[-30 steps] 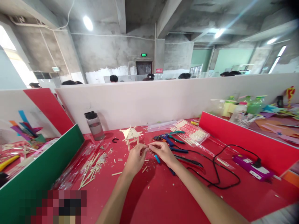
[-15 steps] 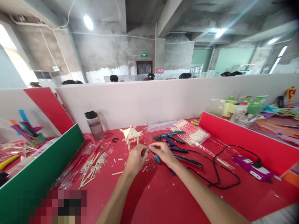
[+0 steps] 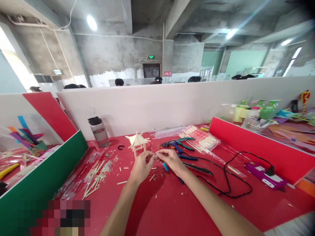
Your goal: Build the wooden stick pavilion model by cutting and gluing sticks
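Observation:
My left hand and my right hand meet above the red table, fingertips pinched together. Something tiny and pale shows between them, too small to name. Just behind my left hand stands a small pavilion model of pale wooden sticks, with a pointed roof and thin legs. Pliers with green handles and a blue tool beside them lie behind my right hand. A small blue piece shows next to my right fingers. Short stick offcuts are scattered under and around the hands.
On the left are a water bottle, loose sticks and a green divider. Bundled sticks in plastic lie at the back right. A black cord runs to a purple power strip before a red divider.
The view has shifted very slightly. Both hands keep their pinch in nearly the same place, with a small turn of the fingers. Nothing on the table has visibly moved.

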